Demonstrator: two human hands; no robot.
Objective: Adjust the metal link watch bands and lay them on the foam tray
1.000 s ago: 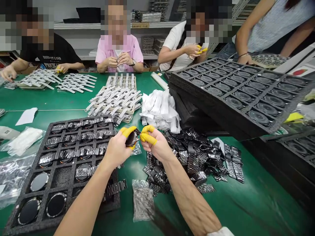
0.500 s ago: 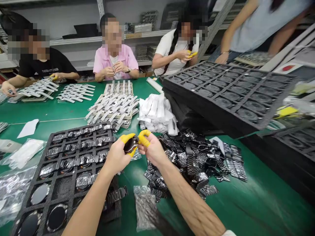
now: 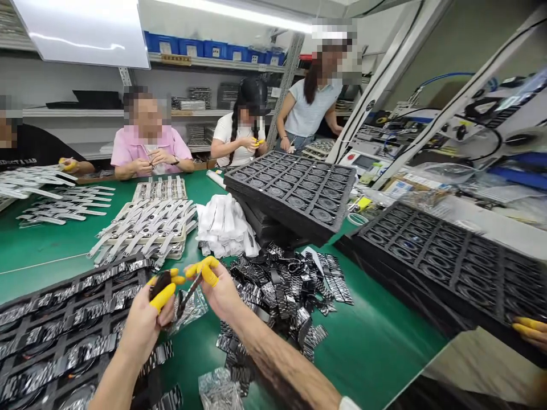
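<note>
My left hand, yellow covers on its fingertips, is closed on a dark round watch case. My right hand, also in yellow finger covers, pinches the upper end of a black link watch band that hangs between the hands. Whether band and case are joined I cannot tell. Under my left arm lies a black foam tray holding watches with black bands in rows. Beside my right forearm is a heap of black link bands, some in clear wrap.
A small bag of metal pins lies near the front. White-strapped watches and white wrapped pieces sit farther back. Stacked foam trays and another tray stand right. Several co-workers are across the table; a gloved-fingertip hand shows far right.
The view has swung right and up. My hands have drawn slightly apart, and a black band now shows between them. The watch case stays in my left hand.
</note>
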